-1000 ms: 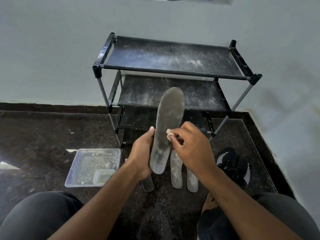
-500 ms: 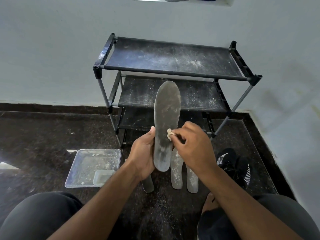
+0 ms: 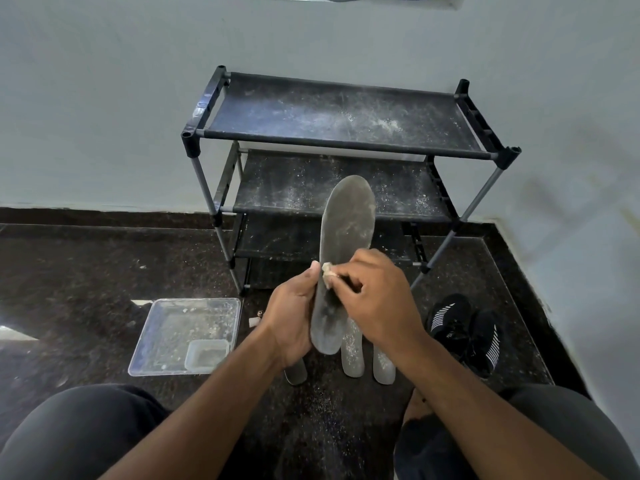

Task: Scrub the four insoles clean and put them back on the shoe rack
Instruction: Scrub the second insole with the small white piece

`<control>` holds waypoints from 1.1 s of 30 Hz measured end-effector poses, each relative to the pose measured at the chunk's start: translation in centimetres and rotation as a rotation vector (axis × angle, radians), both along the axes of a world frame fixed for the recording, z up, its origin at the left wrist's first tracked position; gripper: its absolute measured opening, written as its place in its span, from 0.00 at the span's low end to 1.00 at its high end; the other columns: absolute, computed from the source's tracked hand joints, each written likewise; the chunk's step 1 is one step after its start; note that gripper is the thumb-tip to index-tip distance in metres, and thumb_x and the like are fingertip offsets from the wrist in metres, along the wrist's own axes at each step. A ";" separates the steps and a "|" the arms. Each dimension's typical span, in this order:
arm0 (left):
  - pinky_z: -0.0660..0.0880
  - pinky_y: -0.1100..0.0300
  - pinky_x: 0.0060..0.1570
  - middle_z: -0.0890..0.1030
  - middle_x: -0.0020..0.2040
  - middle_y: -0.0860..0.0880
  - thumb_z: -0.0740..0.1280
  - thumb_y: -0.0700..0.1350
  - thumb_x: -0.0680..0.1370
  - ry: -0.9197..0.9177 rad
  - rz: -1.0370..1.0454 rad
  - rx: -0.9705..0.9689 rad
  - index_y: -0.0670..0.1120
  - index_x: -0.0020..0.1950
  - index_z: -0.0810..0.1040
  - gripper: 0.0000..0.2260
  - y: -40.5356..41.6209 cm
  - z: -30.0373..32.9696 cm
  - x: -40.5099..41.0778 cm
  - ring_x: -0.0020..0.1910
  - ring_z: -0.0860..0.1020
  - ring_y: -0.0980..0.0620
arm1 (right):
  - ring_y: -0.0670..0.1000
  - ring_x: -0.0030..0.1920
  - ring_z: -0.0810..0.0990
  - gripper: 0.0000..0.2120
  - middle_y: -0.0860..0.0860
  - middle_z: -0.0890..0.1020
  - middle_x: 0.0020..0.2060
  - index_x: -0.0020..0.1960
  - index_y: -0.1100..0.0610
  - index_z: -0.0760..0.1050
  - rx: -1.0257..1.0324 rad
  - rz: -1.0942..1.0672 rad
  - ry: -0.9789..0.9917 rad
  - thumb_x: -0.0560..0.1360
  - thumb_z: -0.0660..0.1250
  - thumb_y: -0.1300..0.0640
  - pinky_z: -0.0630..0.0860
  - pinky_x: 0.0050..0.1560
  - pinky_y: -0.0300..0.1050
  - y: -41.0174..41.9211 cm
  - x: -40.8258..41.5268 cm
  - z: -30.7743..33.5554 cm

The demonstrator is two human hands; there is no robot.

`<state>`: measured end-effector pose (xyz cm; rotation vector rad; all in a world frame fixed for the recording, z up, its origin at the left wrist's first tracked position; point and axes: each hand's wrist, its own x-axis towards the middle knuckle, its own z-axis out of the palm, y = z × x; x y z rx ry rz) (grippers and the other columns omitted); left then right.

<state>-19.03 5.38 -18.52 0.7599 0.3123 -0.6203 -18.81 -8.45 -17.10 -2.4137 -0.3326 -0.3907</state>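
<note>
The left hand (image 3: 294, 317) is gripping the grey insole (image 3: 341, 265) along its left edge, thumb lying up the near face and the other fingers hidden behind it. The insole is standing nearly upright in front of the shoe rack (image 3: 332, 133), toe end up, heel end at the bottom below the palm. The right hand (image 3: 377, 299) is curling its fingers around a small pale cloth wad (image 3: 327, 270) and pressing it against the insole's middle, just beside the left thumb.

Three more insoles (image 3: 353, 351) are lying on the dark speckled floor (image 3: 86, 271) directly below the hands — partly hidden by them — with only their near ends showing. A clear plastic tray (image 3: 166, 337) is sitting to the left, near the left wrist; a pair of black shoes (image 3: 464, 330) is sitting to the right, close to the wall. Bare floor is lying between tray and insoles.

The held insole is showing pale dusty smears over its upper half and a darker patch lower down. The rack shelves are carrying white dust.
</note>
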 end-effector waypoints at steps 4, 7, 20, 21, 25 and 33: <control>0.85 0.53 0.48 0.84 0.58 0.36 0.54 0.55 0.87 0.005 -0.009 -0.002 0.35 0.70 0.77 0.27 0.9 -0.1 0.6 0.52 0.86 0.43 | 0.42 0.39 0.71 0.08 0.42 0.73 0.35 0.43 0.53 0.85 -0.014 0.212 0.062 0.77 0.70 0.51 0.71 0.40 0.38 1.5 -1.9 -0.4; 0.85 0.54 0.47 0.85 0.55 0.39 0.55 0.54 0.87 0.018 0.003 -0.013 0.36 0.69 0.78 0.25 0.8 -0.1 0.5 0.50 0.86 0.45 | 0.43 0.40 0.71 0.06 0.43 0.73 0.36 0.45 0.53 0.84 -0.044 0.166 0.013 0.77 0.71 0.52 0.72 0.41 0.41 1.4 -1.4 -0.4; 0.82 0.53 0.59 0.83 0.62 0.40 0.51 0.61 0.87 -0.055 0.004 -0.025 0.38 0.72 0.77 0.31 0.3 -0.7 0.4 0.60 0.84 0.46 | 0.47 0.40 0.70 0.05 0.45 0.73 0.35 0.47 0.52 0.85 -0.143 0.056 -0.125 0.77 0.71 0.52 0.72 0.41 0.52 0.4 0.0 -0.3; 0.80 0.53 0.62 0.82 0.65 0.39 0.50 0.62 0.86 -0.064 -0.003 -0.017 0.38 0.72 0.76 0.32 0.1 -0.8 0.4 0.63 0.82 0.45 | 0.48 0.39 0.70 0.05 0.45 0.73 0.35 0.47 0.52 0.85 -0.131 0.020 -0.140 0.77 0.72 0.52 0.72 0.41 0.52 0.3 0.1 -0.2; 0.80 0.52 0.63 0.81 0.68 0.39 0.50 0.64 0.85 -0.066 -0.007 -0.013 0.40 0.72 0.77 0.33 0.4 -0.9 0.8 0.66 0.81 0.44 | 0.46 0.40 0.70 0.07 0.45 0.73 0.34 0.45 0.52 0.84 -0.128 0.033 -0.122 0.78 0.69 0.52 0.71 0.42 0.49 1.4 -1.0 -0.5; 0.82 0.53 0.56 0.84 0.61 0.41 0.54 0.57 0.87 -0.037 -0.034 -0.055 0.39 0.70 0.79 0.26 0.6 -1.1 1.0 0.58 0.84 0.46 | 0.46 0.41 0.70 0.06 0.43 0.73 0.35 0.46 0.51 0.84 -0.133 -0.009 -0.125 0.77 0.69 0.51 0.68 0.44 0.47 1.4 -0.9 -0.2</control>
